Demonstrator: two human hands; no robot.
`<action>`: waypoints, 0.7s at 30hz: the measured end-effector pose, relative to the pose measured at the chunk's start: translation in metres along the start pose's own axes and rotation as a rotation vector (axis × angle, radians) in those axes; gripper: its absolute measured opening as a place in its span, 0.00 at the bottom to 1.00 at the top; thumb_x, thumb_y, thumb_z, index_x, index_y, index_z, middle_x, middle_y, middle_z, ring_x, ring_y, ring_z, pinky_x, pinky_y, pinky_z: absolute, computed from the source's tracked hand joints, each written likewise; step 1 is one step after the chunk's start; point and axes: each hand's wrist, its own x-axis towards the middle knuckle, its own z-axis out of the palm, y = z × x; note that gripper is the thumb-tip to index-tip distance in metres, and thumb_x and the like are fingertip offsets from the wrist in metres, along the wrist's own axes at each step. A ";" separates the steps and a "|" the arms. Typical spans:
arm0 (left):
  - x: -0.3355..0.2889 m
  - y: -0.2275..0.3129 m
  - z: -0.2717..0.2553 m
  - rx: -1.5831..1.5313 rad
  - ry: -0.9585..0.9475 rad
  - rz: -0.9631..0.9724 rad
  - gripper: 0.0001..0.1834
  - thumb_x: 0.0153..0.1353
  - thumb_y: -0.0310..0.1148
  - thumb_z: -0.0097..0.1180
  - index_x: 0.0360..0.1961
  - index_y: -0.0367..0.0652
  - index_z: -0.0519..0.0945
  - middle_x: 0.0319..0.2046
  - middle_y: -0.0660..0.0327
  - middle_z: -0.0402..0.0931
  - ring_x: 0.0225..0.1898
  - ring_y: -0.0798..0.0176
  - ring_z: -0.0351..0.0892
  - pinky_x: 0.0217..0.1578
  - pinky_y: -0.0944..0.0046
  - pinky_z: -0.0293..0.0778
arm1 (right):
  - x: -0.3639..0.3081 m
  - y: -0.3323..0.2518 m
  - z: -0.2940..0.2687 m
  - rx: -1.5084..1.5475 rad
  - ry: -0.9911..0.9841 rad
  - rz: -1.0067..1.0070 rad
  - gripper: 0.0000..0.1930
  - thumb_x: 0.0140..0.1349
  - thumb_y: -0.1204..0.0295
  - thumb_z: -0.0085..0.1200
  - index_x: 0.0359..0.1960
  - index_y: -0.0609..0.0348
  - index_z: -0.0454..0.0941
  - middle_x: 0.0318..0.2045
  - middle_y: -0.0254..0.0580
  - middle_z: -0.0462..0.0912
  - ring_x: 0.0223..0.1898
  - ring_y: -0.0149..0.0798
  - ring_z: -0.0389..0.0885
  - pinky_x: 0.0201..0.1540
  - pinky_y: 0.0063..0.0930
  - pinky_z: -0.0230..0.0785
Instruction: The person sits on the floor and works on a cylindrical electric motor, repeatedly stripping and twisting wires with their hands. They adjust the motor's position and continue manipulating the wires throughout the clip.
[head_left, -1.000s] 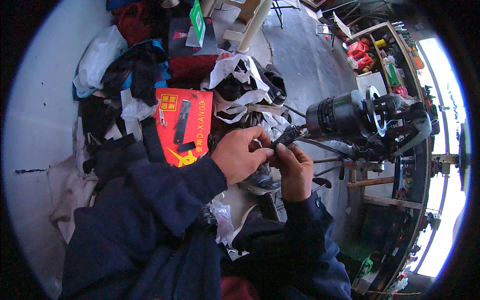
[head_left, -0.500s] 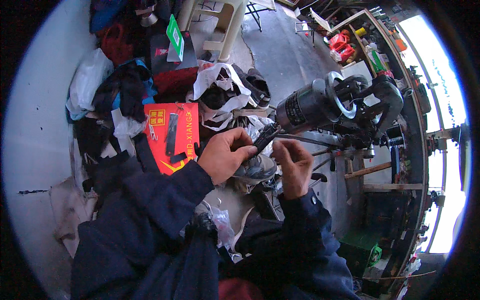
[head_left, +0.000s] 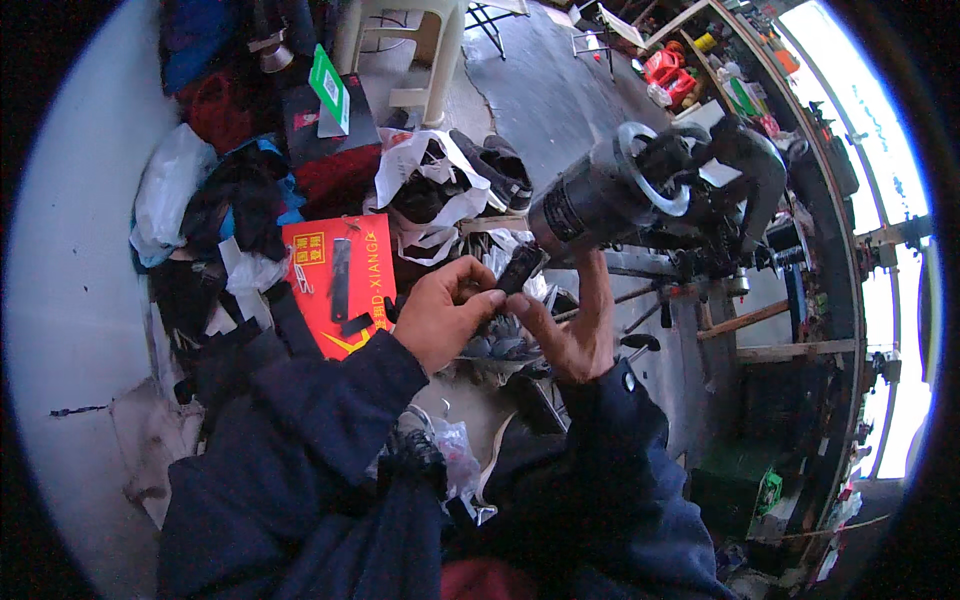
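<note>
My left hand is closed, pinching a small black strip between thumb and fingers. The strip's far end lies close under the dark cylindrical head of a machine with a metal ring wheel; it looks like a shoe-patching sewing machine. My right hand is to the right of the strip. Its thumb points toward the strip's lower end, while the fingers stretch up beside the machine head, their tips hidden by it. Below the hands, a grey shoe is partly covered.
Left of my hands lies a red box with a dark flat bar on it. Beyond are a white bag of shoes, black shoes and a cream plastic stool. A cluttered wooden shelf runs along the right.
My right hand's fingers have straightened and reached up beside the machine head, with the thumb moved left to the strip. The view has shifted slightly; my left hand still pinches the strip.
</note>
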 end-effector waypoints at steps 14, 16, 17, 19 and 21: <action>0.006 0.001 0.012 -0.022 -0.025 -0.023 0.08 0.70 0.30 0.54 0.43 0.37 0.81 0.32 0.67 0.82 0.33 0.77 0.74 0.35 0.74 0.70 | 0.005 0.031 0.003 0.069 0.252 0.003 0.04 0.60 0.78 0.61 0.35 0.64 0.79 0.32 0.45 0.79 0.31 0.44 0.80 0.37 0.28 0.71; 0.007 0.001 0.012 0.006 -0.014 -0.017 0.08 0.69 0.30 0.55 0.43 0.37 0.81 0.31 0.67 0.81 0.31 0.78 0.74 0.33 0.74 0.70 | 0.003 0.029 0.001 0.065 0.250 -0.017 0.08 0.57 0.75 0.65 0.35 0.63 0.80 0.33 0.45 0.78 0.34 0.47 0.80 0.38 0.31 0.71; 0.008 0.001 0.011 0.026 0.000 -0.017 0.07 0.69 0.29 0.55 0.43 0.37 0.81 0.31 0.67 0.81 0.30 0.78 0.73 0.32 0.74 0.69 | 0.003 0.027 0.001 0.064 0.247 -0.030 0.10 0.55 0.73 0.67 0.35 0.62 0.80 0.34 0.45 0.78 0.35 0.49 0.80 0.39 0.32 0.72; 0.008 -0.001 0.012 0.010 0.014 0.024 0.07 0.69 0.28 0.54 0.42 0.37 0.81 0.30 0.68 0.81 0.29 0.78 0.72 0.31 0.74 0.69 | 0.002 0.021 0.002 -0.030 0.214 -0.068 0.15 0.51 0.68 0.71 0.36 0.60 0.81 0.37 0.47 0.78 0.41 0.51 0.78 0.44 0.38 0.71; 0.007 -0.001 0.012 0.040 0.009 0.042 0.07 0.69 0.27 0.53 0.43 0.37 0.81 0.32 0.68 0.80 0.31 0.77 0.74 0.34 0.73 0.71 | 0.003 0.016 0.006 -0.076 0.204 -0.064 0.19 0.47 0.64 0.73 0.37 0.58 0.81 0.41 0.48 0.77 0.45 0.53 0.76 0.48 0.43 0.69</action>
